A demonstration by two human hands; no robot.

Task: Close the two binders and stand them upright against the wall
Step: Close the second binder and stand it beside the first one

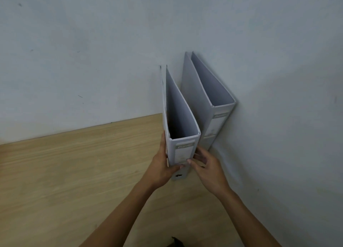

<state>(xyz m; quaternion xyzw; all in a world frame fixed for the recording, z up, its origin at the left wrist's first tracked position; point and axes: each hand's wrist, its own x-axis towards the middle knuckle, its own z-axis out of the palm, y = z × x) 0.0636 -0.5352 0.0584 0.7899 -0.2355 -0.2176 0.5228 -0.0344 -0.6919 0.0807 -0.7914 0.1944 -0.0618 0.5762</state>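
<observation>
Two white lever-arch binders stand upright and closed on a wooden table, spines toward me. The far binder (217, 105) rests in the corner against the right wall. The near binder (181, 128) stands just left of it, its far edge at the back wall. My left hand (163, 169) grips the near binder's left cover and lower spine. Fingers of my right hand (206, 165) press its lower right side, between the two binders.
The wooden table (74, 172) stretches to the left and toward me. A pale wall (92, 52) runs along the back and another wall (287, 135) closes the right side. A small dark object (176, 242) shows at the bottom edge.
</observation>
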